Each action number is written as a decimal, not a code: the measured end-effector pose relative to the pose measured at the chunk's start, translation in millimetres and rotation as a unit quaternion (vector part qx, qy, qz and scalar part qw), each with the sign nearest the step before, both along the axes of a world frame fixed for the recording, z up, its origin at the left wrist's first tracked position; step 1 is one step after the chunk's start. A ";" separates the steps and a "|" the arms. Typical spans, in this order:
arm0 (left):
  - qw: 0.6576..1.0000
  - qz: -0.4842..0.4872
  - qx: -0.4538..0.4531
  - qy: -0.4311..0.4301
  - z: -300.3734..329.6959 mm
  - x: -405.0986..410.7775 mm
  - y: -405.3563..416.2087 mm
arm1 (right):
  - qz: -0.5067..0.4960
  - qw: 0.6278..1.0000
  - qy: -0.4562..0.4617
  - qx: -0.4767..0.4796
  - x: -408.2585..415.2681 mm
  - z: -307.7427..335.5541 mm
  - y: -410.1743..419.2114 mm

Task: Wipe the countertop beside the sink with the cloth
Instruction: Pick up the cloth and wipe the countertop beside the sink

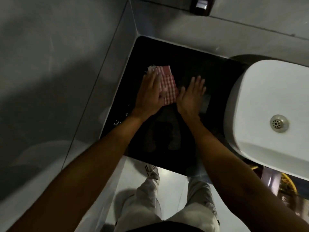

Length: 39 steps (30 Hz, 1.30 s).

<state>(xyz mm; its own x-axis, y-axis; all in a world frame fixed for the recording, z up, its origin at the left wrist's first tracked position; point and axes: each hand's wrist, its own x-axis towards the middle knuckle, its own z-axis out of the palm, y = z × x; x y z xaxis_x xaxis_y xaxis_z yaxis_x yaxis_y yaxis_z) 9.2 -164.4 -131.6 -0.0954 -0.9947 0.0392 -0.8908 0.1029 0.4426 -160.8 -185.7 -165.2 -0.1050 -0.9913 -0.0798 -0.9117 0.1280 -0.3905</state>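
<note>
1. We've got the cloth [167,84] flat on the black countertop [192,64], left side near the wall, well apart from the sink [260,91].
2. Left hand [149,93] is palm-down on the cloth, fingers spread, pressing, not pinching.
3. Right hand [191,96] lies flat and empty, just beside the cloth.
4. Imo keep even pressure, overlap passes, work wall → sink, catch the droplets [120,118] at the left edge.

No readable text, label, brand, number or sign shows anywhere in view.
</note>
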 end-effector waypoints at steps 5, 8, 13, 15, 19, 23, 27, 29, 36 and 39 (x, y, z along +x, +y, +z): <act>0.976 -0.153 0.060 -0.139 -20.6 -9.6 -52.5 | 0.004 0.997 0.073 -0.004 -9.2 -18.5 15.1; 0.982 -0.115 0.031 -0.148 -34.1 -13.2 -44.8 | 0.001 0.998 0.068 -0.004 -9.5 -17.4 13.1; 0.995 0.010 0.031 -0.099 -33.3 -4.6 -17.8 | -0.003 0.998 0.062 -0.005 -7.5 -11.1 16.3; 0.990 0.071 0.077 -0.097 -29.9 2.3 -0.9 | -0.008 0.998 0.066 -0.004 -6.5 -9.8 17.0; 0.975 0.161 0.116 -0.104 -28.8 20.0 41.3 | -0.004 0.998 0.061 0.002 -8.4 -9.5 18.1; 0.960 0.222 0.125 -0.113 -29.6 31.6 86.7 | 0.000 0.999 0.047 -0.001 -9.2 -8.9 18.4; 0.945 0.272 0.137 -0.116 -31.6 34.6 126.7 | 0.006 0.999 0.047 -0.001 -10.9 -8.0 19.8; 0.936 0.295 0.147 -0.123 -33.3 33.5 141.9 | 0.009 0.999 0.043 -0.002 -11.2 -7.7 19.9; 0.917 0.342 0.154 -0.132 -33.6 27.3 198.9 | 0.036 0.998 -0.053 -0.013 -20.3 -4.3 26.8; 0.918 0.332 0.171 -0.130 -25.2 18.7 218.0 | 0.047 0.989 -0.142 0.018 -27.0 5.1 40.4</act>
